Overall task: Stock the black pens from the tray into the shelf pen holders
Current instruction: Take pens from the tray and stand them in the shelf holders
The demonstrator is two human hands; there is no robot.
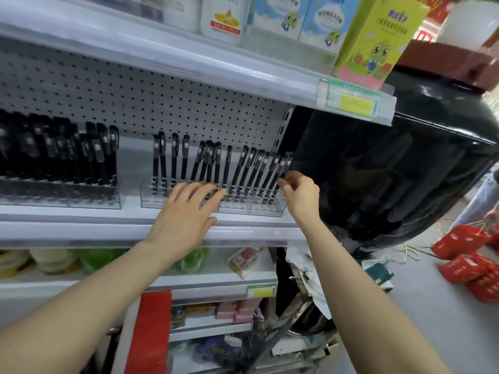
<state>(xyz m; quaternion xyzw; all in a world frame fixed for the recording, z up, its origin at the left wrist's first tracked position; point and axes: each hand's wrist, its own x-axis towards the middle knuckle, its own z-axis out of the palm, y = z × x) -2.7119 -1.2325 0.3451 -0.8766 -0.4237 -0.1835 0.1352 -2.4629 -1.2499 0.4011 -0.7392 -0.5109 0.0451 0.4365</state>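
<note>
The shelf (135, 230) carries the clear pen holder (266, 209) near its front edge. The left hand (186, 214) lies across the holder with straight, spread fingers, and a hard push could slide it. The black pens (210, 163) lean rightward, so a knock may topple the row. The right hand (301, 194) has its grip pinched on the end pen (283, 168) at the holder's right end, and it could miss the slot. The tray is out of view. The slots are blurred, and the pen's lower end is hidden.

black pens (226, 168) leaning, clear shelf holder (266, 209)
</note>
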